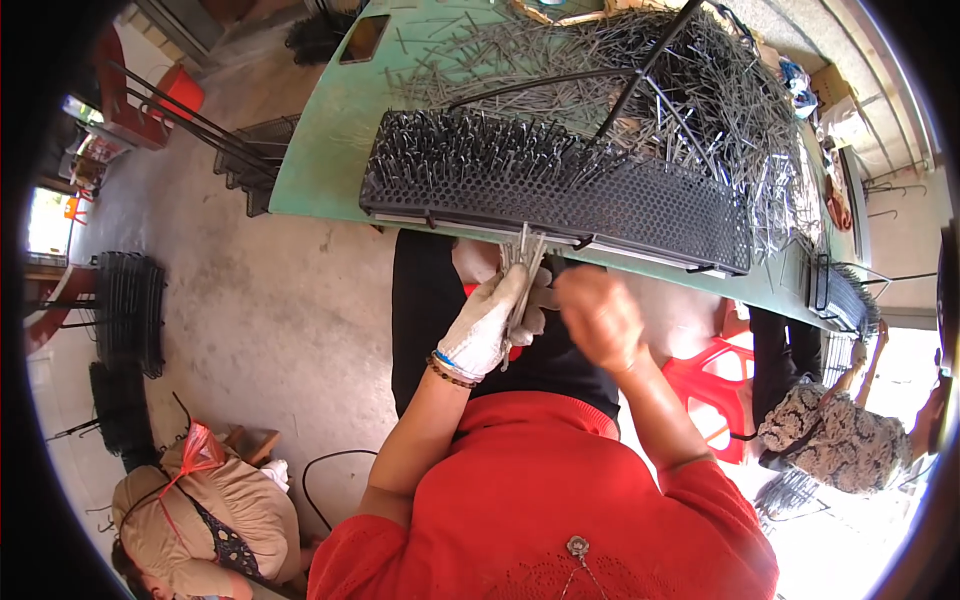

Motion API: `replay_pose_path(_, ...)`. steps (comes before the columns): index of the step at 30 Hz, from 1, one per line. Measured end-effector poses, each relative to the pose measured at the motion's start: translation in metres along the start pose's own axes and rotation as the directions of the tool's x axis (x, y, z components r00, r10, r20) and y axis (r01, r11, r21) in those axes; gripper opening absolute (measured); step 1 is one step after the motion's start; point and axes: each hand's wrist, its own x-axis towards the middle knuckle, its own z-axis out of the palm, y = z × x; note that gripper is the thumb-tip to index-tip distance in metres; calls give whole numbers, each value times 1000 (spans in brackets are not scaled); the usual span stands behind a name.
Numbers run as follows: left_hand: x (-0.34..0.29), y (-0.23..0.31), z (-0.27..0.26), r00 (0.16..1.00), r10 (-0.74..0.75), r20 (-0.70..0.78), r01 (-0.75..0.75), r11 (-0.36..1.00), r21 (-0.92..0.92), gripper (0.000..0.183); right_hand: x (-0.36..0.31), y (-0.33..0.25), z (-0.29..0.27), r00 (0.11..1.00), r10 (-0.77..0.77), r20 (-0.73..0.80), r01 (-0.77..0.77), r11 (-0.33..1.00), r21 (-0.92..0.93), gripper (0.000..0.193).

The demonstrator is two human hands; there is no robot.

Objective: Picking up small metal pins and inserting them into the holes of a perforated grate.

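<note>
My left hand [487, 318], in a white work glove, is closed around a bundle of thin grey metal pins [526, 243] just in front of the table edge. To its right is my right hand [602, 318], bare and smeared by motion, with its fingers curled inward; whether it holds anything is not visible. Beyond both hands a long black perforated rack [660, 215] lies along the near table edge. Upright dark pins [470, 150] fill the left part of its holes, while the right part shows bare holes. A black rod frame [640, 75] rises from the rack.
Loose metal pins [690, 100] lie heaped across the green table [320, 150], with a phone [364, 40] at the far left corner. A red plastic stool [705, 385] stands at right. Other people sit at lower left [215, 520] and right [835, 435]. Black racks [130, 310] stand at left.
</note>
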Motion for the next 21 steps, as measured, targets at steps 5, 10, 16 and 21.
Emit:
replay_pose_path(5,3,-12,-1,998,-39,-55,44,995,91,27,-23,-13,7,957,-245,158,245,969,19,36)
replay_pose_path(10,1,-21,-1,990,-27,-136,21,999,-46,21,-24,-18,3,948,-163,272,150,986,67,40)
replay_pose_path(16,-3,-20,-9,993,24,-117,-40,990,-138,19,-15,-18,0,986,37,160,-75,970,233,29)
replay_pose_path(21,-1,-14,-11,999,32,-27,-31,997,67,22,1,10,18,611,750,253,-782,522,340,27)
